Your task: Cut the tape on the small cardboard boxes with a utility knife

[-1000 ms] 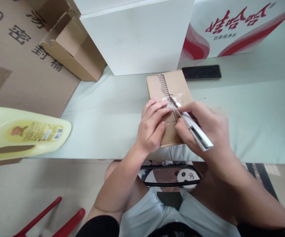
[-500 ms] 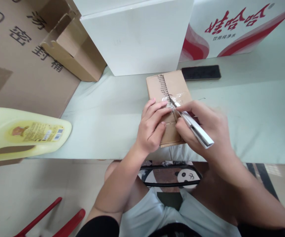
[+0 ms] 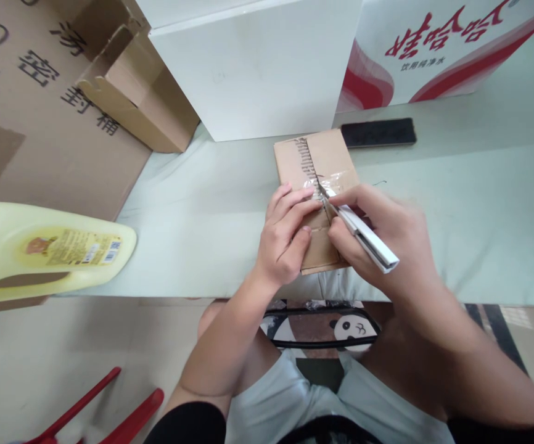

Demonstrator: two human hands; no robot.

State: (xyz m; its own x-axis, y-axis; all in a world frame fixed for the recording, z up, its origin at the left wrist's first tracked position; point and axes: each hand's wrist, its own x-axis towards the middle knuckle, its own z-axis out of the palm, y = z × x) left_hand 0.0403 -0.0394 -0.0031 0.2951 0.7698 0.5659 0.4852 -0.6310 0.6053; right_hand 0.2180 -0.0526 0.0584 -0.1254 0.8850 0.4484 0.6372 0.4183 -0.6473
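Presently 1 cutter (image 3: 367, 237) gripped in right fingers (image 3: 359, 196); left fingers (image 3: 293, 211) slightly spread on 1 carton (image 3: 334, 153).

Left hand (image 3: 285, 237): I see it palm down, back up, fingers laid forward and slightly parted, thumb angled in below the index finger. Left forearm (image 3: 227, 336) slants up and to the right from the elbow crease. Right hand (image 3: 336, 216): I have it curled in a grip, index finger reaching left, thumb beneath it; outer knuckles blurred, remaining fingers mostly hidden from me. Right forearm (image 3: 473, 351) runs up-left from the lower right corner. Fingertips of both hands near each other, apart.
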